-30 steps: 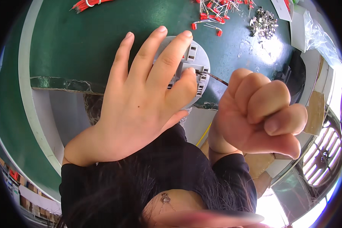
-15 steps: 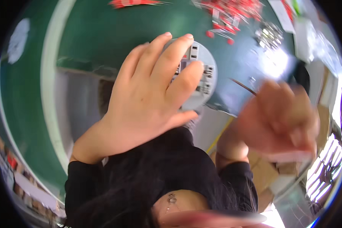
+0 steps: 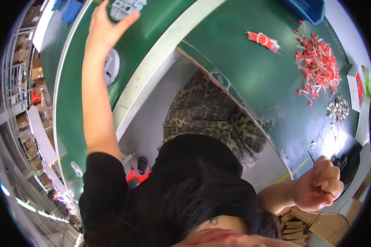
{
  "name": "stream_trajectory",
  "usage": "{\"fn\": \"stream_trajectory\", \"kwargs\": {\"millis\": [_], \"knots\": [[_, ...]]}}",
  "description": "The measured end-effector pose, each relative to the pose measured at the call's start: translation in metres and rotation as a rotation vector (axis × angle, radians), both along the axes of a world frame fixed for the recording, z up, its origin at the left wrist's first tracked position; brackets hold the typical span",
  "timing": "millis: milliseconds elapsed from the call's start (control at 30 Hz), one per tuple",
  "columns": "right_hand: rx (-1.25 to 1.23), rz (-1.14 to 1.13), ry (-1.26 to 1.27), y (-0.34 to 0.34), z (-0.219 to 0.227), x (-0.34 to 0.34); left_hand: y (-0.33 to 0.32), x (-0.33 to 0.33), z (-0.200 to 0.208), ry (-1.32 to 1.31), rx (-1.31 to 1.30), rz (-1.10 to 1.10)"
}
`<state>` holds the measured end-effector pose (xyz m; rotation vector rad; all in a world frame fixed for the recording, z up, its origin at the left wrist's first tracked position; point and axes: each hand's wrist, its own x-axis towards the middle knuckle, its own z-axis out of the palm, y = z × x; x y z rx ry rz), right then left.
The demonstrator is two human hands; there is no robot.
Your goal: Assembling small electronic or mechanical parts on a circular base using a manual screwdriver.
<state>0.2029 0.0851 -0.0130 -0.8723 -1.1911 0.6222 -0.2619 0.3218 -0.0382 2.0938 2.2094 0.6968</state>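
My left hand (image 3: 104, 31) reaches far out over a green strip at the upper left. Its thumb and fingers are spread, with the thumb close to the edge of a pale grey piece with small parts on it (image 3: 127, 7); I cannot tell whether they touch. Beside my left forearm lies a round white disc (image 3: 113, 68), partly hidden by the arm. My right hand (image 3: 320, 186) is closed in a fist near the right table edge. From it sticks out a thin, dark, pointed tool (image 3: 311, 155), whose exact kind does not show.
On the green table (image 3: 235, 53) lie a tied bundle of red-tipped wire parts (image 3: 264, 42), a loose heap of similar red parts (image 3: 317, 64) and a small silvery metal pile (image 3: 338, 109). A blue bin (image 3: 307, 10) stands behind. A white rail (image 3: 156, 49) divides table and strip.
The view has swung left. My left hand has gone from the round board before me out to the far left strip. The right hand still grips the thin tool, lower right.
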Motion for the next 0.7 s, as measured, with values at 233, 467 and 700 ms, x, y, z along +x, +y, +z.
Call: {"fn": "stream_trajectory", "kwargs": {"millis": [233, 467, 700], "knots": [[-0.046, -0.229, -0.109, -0.031, -0.005, 0.011, 0.035, 0.091, 0.004, -0.486, -0.217, -0.694], [-0.205, -0.408, -0.298, -0.016, -0.001, 0.006, -0.040, 0.248, 0.019, 0.045, -0.335, -1.822], [-0.336, -0.585, -0.402, -0.018, -0.004, 0.024, -0.004, 0.290, -0.009, -0.298, -0.200, -1.677]]}}
